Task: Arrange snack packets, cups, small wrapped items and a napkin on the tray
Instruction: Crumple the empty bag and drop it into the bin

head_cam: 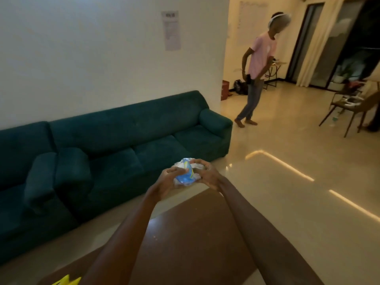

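Both hands meet at the centre of the frame, arms stretched out from the bottom edge: the left hand (171,179) curls its fingers around the near side of a small wrapped item (186,173), and the right hand (207,174) pinches its right side, so the item is held up in the air between them, above the far edge of the table. It looks like crinkled clear plastic over something blue with a yellow streak and white at the back; what it contains cannot be told. Going from the left, a dark green sofa (115,140) with a soft, velvety cover fills the left half against a plain white wall (82,48), its rounded armrests at either end, and a narrow strip of floor separates it from the table. At the bottom left edge one corner of a yellow packet (65,281) pokes into view on the brown table (185,243), whose surface is smooth and glossy, with its far corner just below the hands. One paper notice (172,30) hangs on the wall at upper centre. To the right the pale polished floor (287,161) opens wide, crossed by bright reflected light strips. A person in a pink shirt (261,58) stands at upper right, well apart, and one wooden chair (347,108) sits near the right edge.
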